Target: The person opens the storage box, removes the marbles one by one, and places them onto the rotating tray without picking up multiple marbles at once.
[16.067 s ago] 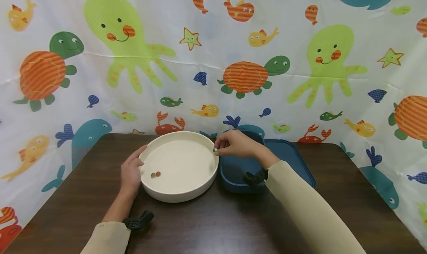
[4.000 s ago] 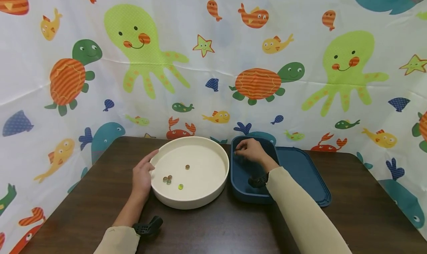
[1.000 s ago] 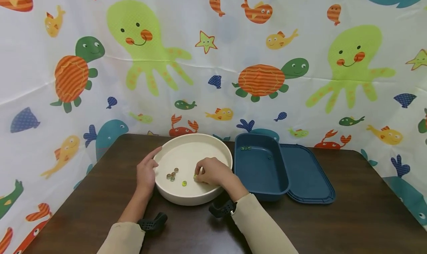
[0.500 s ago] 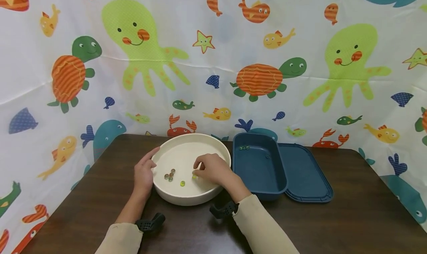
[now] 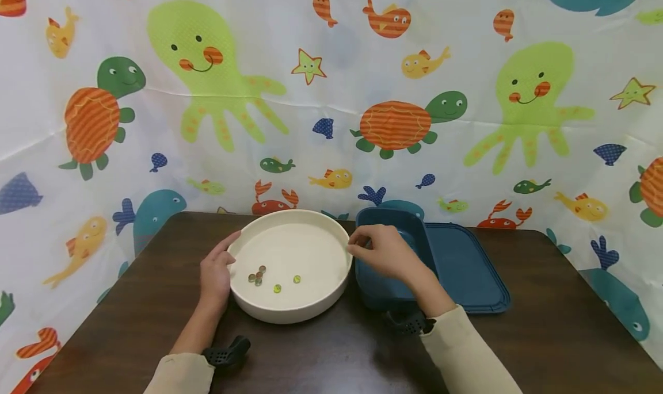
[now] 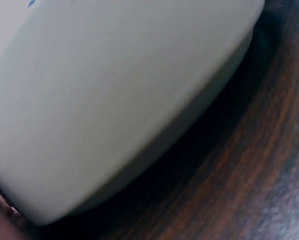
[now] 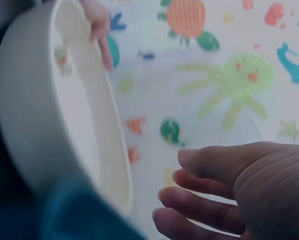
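Observation:
At the left side of a round cream tray (image 5: 282,316), my left hand (image 5: 214,273) grips the rim, thumb over the inner edge and fingers along the outer wall. Inside the tray lies a cluster of several small brownish, shiny round pieces (image 5: 259,275). Two yellow-green round pieces lie to their right, a nearer one (image 5: 277,289) and a farther one (image 5: 297,279). Over the left edge of a blue rectangular box (image 5: 373,299) hovers my right hand (image 5: 385,253). Its fingers (image 7: 189,205) are loosely bent and apart from the thumb, with nothing between them. The hand hides part of the box's inside.
A flat blue lid (image 5: 466,267) lies to the right of the box, partly behind it. Everything stands on a dark wooden table (image 5: 321,359). A white curtain (image 5: 331,37) printed with sea animals hangs behind the table's far edge.
Since 16 s ago, the tray has gained several pieces. Within the last second, my right hand has let go of a yellow-green piece there and moved right to the box. My left hand keeps its place.

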